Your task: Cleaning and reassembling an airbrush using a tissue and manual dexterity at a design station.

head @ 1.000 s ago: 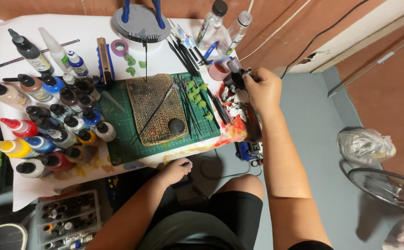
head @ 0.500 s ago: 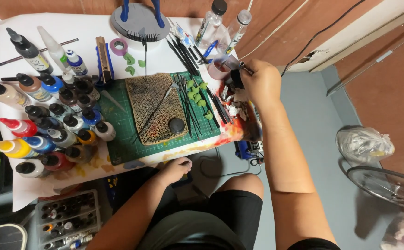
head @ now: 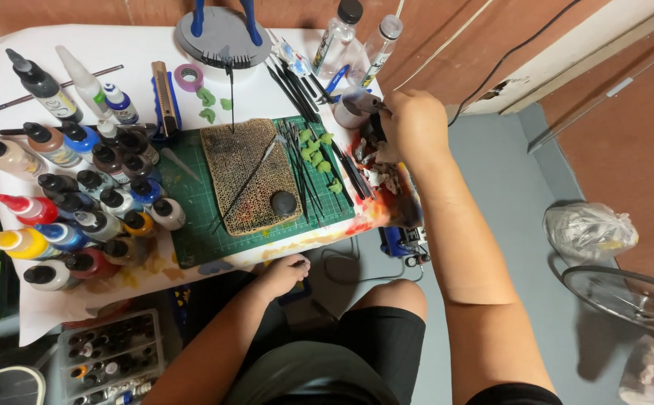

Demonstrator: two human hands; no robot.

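While right hand (head: 415,126) grip closed on a small dark tool beside grey cup (head: 351,111), green pieces (head: 318,154) just left lie unpainted; left hand (head: 288,271) resting slack at worktop (head: 282,86) edge.

You are looking down at a green cutting mat (head: 192,225) carrying a woven pad (head: 248,176), paint bottles (head: 79,202) crowding the left beside it, a purple tape roll (head: 189,76) lying above, and a plastic bag (head: 589,231) sitting on the floor.

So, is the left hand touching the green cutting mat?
Apart. The head view shows the left hand at the table's front edge, with white paper between it and the green cutting mat.
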